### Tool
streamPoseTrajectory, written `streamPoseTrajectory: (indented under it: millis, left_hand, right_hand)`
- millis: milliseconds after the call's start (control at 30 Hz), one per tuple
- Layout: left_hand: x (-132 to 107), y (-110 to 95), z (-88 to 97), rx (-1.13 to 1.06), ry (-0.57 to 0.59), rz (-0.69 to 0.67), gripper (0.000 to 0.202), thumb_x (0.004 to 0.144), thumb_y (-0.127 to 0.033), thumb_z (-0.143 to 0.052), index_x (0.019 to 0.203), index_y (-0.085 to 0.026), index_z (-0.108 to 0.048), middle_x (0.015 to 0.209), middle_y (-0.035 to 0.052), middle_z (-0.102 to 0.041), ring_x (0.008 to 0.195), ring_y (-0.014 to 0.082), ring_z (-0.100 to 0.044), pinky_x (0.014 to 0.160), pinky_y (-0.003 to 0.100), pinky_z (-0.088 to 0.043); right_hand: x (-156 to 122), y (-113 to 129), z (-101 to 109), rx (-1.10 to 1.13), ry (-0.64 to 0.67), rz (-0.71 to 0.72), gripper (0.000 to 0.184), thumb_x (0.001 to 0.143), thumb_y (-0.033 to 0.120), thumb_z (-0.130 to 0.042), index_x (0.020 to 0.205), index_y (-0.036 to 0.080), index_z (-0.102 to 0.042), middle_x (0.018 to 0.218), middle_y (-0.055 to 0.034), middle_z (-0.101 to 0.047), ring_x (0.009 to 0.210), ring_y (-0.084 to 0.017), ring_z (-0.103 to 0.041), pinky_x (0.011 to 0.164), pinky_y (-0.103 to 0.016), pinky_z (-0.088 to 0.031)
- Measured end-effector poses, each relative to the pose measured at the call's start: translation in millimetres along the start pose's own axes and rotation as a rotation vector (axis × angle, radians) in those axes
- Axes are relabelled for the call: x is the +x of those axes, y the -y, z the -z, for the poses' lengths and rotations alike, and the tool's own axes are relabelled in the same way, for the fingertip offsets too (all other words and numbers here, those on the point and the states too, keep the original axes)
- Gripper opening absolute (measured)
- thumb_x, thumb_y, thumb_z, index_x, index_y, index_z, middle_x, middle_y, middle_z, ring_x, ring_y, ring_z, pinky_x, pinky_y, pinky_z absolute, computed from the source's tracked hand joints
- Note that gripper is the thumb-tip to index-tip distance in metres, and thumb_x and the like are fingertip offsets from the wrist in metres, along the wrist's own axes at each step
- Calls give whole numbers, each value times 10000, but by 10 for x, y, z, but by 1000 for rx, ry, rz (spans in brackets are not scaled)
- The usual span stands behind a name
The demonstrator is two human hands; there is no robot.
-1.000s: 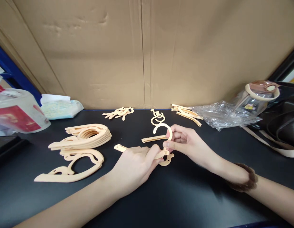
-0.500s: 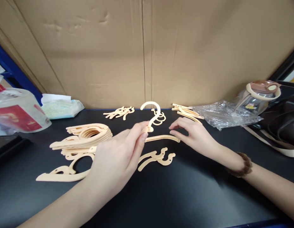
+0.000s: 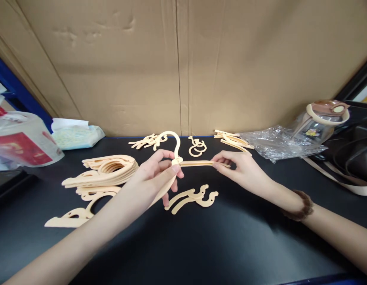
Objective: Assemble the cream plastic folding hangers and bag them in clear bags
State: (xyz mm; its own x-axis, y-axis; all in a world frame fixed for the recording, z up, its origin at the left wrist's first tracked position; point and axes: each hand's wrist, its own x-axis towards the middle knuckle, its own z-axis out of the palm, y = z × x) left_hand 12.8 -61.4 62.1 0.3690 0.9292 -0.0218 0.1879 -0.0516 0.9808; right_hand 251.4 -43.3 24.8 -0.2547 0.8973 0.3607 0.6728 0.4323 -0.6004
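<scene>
1. Taking the hook (image 3: 177, 144) as clock centre, the left hand (image 3: 159, 172) pinches its base, a slim strip (image 3: 164, 192) running toward 7 o'clock.
2. The right hand (image 3: 239, 168), unloaded half a second ago, now pinches a bar (image 3: 198, 163) at 3 o'clock, seemingly lifted off the desk (image 3: 231, 245). Bar and hook base look brought together; whether joined, I cannot tell.
3. Red panel (image 3: 19, 149) at 9 o'clock, yellow sticker (image 3: 312, 132) between 2 and 3: no writing legible.

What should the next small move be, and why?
Probably press the strip against the base of the hook: the right hand pinches the strip, whose inner end appears close to that base, while the left hand grips the hook.
</scene>
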Motion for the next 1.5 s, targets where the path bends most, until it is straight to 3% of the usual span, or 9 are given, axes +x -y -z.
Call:
streamPoseTrajectory:
  millis: [133, 233, 500, 667, 800, 933, 1167, 1300, 1500]
  left_hand:
    - [-3, -21, -20, -183, -12, 172, 180, 852, -312, -586, 947, -196, -487, 847, 4, -550, 551, 68, -475, 345, 125, -356]
    - [-8, -11, -38, -281, -7, 267, 122, 868, -268, -571, 933, -181, -518, 859, 7, -579, 485, 31, -435, 340, 114, -302]
    - [52, 102, -51, -307, -24, 262, 301, 886, -181, -539, 1180, -195, -475, 938, 62, -633, 530, 81, -549, 358, 157, -407]
    - [72, 162, -19, -286, -11, 322, 306, 891, -244, -563, 1184, -219, -476, 765, 19, -613, 555, 117, -574, 402, 196, -480]
    - [70, 150, -19, -268, 0, 305, 314, 853, -213, -614, 1148, -201, -506, 1004, 68, -624, 605, 120, -608, 394, 207, -501]
    - [61, 145, -31, -229, 43, 293, 310, 871, -223, -597, 1161, -188, -494, 1023, 95, -643, 616, 122, -620, 427, 205, -522]
    - [49, 149, -32, -196, 131, 258, 313, 868, -236, -626, 1159, -209, -514, 1158, 97, -646, 786, 167, -656, 498, 216, -549]
    - [71, 173, -24, -191, 150, 275, 281, 862, -232, -630, 1134, -182, -582, 1154, 98, -648, 824, 166, -637, 524, 219, -551]
    - [70, 185, -36, -232, 179, 266, 292, 876, -299, -605, 1117, -140, -646, 989, 86, -660, 679, 119, -587, 459, 182, -505]
  right_hand:
    - [8, 12, 12, 423, -73, -143, 252, 829, 385, -631, 1001, 202, -620, 633, 26, -584, 545, -128, -518, 565, -284, -424]
    - [21, -8, 12, 555, -69, -202, 248, 836, 377, -623, 1009, 200, -633, 573, 43, -536, 498, -109, -470, 505, -262, -384]
    - [17, -19, -4, 855, 55, -380, 242, 817, 413, -664, 862, 177, -693, 591, 41, -511, 540, -79, -450, 521, -221, -381]
    - [21, -73, -27, 1079, 91, -447, 207, 772, 325, -738, 915, 177, -716, 705, 30, -542, 656, -72, -491, 676, -211, -447]
    - [34, -125, -40, 1084, 50, -457, 244, 819, 368, -685, 985, 193, -722, 752, 14, -546, 732, -94, -509, 712, -223, -464]
    - [29, -85, -27, 1082, 55, -440, 253, 851, 389, -643, 990, 194, -721, 943, -28, -619, 892, -133, -561, 827, -269, -486]
    - [-19, 57, -26, 1161, 228, -375, 97, 799, 253, -719, 879, 202, -699, 827, 18, -656, 790, -97, -622, 791, -226, -501]
    - [-51, 92, -18, 1119, 380, -405, 215, 823, 239, -690, 1032, 192, -687, 907, -25, -682, 849, -127, -650, 822, -256, -514]
    - [-75, 189, -10, 900, 527, -300, 243, 888, 374, -598, 982, 172, -696, 823, -12, -639, 628, -80, -585, 520, -176, -462]
